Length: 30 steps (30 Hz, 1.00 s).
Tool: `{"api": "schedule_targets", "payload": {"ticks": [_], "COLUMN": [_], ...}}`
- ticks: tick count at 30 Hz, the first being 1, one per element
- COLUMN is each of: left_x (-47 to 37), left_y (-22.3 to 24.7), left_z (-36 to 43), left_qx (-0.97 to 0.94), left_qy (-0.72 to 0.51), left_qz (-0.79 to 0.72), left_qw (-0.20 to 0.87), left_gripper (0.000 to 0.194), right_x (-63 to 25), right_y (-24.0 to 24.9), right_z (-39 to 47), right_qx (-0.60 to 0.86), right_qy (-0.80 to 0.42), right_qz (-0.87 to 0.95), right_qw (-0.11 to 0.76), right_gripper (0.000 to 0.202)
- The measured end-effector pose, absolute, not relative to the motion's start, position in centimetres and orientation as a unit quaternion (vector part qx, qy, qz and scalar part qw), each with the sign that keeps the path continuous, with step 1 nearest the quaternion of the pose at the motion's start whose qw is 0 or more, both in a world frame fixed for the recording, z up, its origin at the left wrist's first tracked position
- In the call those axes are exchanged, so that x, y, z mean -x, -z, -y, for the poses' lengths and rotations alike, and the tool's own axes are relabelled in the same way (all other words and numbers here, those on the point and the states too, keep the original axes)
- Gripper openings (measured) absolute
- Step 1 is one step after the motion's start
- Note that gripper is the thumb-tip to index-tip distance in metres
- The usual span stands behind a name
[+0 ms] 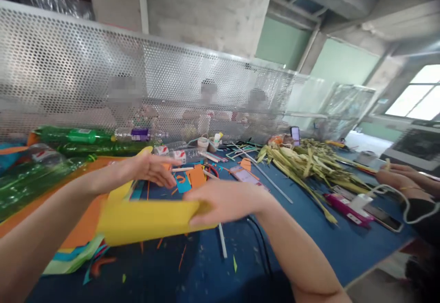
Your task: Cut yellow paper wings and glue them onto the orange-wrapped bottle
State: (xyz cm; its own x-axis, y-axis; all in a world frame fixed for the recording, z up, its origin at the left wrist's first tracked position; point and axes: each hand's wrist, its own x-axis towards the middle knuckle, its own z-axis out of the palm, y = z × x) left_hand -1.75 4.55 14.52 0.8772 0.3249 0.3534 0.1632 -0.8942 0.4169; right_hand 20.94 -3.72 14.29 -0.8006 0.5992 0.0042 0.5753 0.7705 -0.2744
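Observation:
My right hand (228, 200) grips one end of a yellow paper sheet (147, 220), thumb and fingers closed on its edge. The sheet is curled or folded and slightly blurred, stretching left above the blue table (202, 271). Behind it, my left hand (151, 168) hovers with fingers stretched out and nothing visible in them. Close to that hand lie an orange paper piece (197, 177) and a blue paper piece (183, 183). Under my left arm are orange sheets (82, 229) and a stack of coloured paper strips (70, 259).
Green plastic bottles (92, 147) line the back left, before a perforated metal screen (206, 80) with people behind. Dried husks (309, 161), a phone (245, 174) and a magenta box (349, 209) lie rightward. Another person's hands (402, 179) are at the far right.

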Motion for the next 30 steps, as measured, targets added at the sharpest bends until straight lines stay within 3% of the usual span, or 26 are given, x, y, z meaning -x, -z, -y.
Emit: {"api": "schedule_targets", "payload": {"ticks": [2,6,11,14,17,19,23,30], "left_x": [1.6,2.4,4.1,4.4,4.2,4.0,3.4,2.2], "left_y": [-15.4,-14.8,-11.9,-10.7,-10.2,-10.0,-9.4,-8.0], "left_z": [-4.6,-5.7,-9.6,-10.9,-11.4,-11.6,-11.7,-12.8], "left_qx": [-0.901,-0.826,-0.623,-0.553,-0.547,-0.547,-0.581,-0.622], "left_qy": [-0.246,-0.314,-0.399,-0.452,-0.411,-0.39,-0.429,-0.501], "left_qz": [-0.13,-0.15,-0.23,-0.194,-0.15,-0.158,-0.275,-0.325], "left_qw": [0.331,0.443,0.632,0.673,0.713,0.723,0.635,0.506], "left_gripper": [0.09,0.099,0.093,0.086,0.095,0.091,0.052,0.049], "right_x": [-22.8,-25.3,-25.5,-24.9,-23.9,-23.0,-21.5,-20.7], "right_y": [-15.7,-15.9,-14.5,-13.2,-11.2,-9.8,-7.6,-7.0], "right_z": [2.7,1.1,-0.5,-2.1,-4.2,-5.3,-6.1,-5.5], "right_qx": [0.362,0.41,0.39,0.385,0.373,0.371,0.365,0.339], "right_qy": [-0.144,-0.277,-0.321,-0.349,-0.402,-0.415,-0.451,-0.486], "right_qz": [0.911,0.823,0.755,0.692,0.597,0.574,0.538,0.556], "right_qw": [0.135,0.279,0.417,0.501,0.586,0.6,0.611,0.583], "right_gripper": [0.022,0.031,0.033,0.031,0.035,0.039,0.034,0.031]}}
